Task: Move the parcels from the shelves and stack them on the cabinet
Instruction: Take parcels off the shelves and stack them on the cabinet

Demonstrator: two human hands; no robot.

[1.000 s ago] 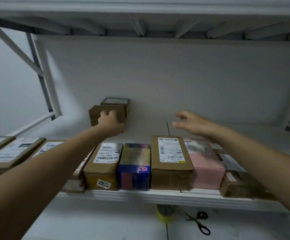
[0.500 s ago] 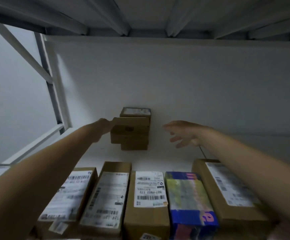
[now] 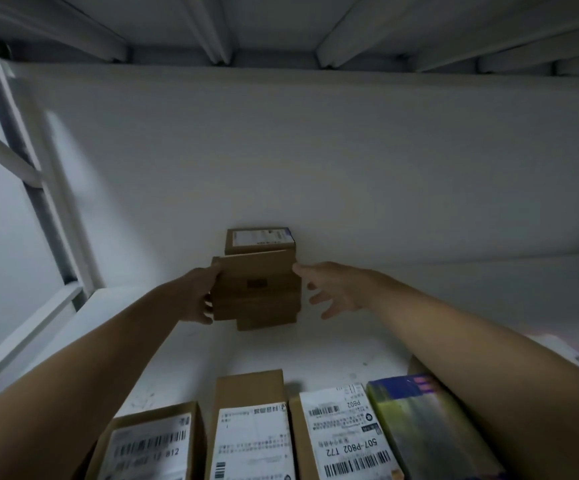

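A small stack of plain brown parcels (image 3: 256,289) stands deep on the white shelf (image 3: 315,348) against the back wall. A labelled parcel (image 3: 259,239) sits just behind it. My left hand (image 3: 201,295) grips the left side of the upper brown parcel in the stack, fingers wrapped round its edge. My right hand (image 3: 333,289) hovers at the stack's right side, fingers spread, the fingertip at the parcel's top right corner. Whether it touches is unclear.
A row of labelled cardboard parcels (image 3: 253,434) lines the shelf's front edge, with a blue and yellow parcel (image 3: 430,431) under my right forearm. Grey shelf beams (image 3: 212,26) run close overhead. A metal upright (image 3: 39,188) stands at the left.
My view has moved deeper into the shelf. My left hand has closed on the brown parcel's left edge, and my right hand has come in to its right side.
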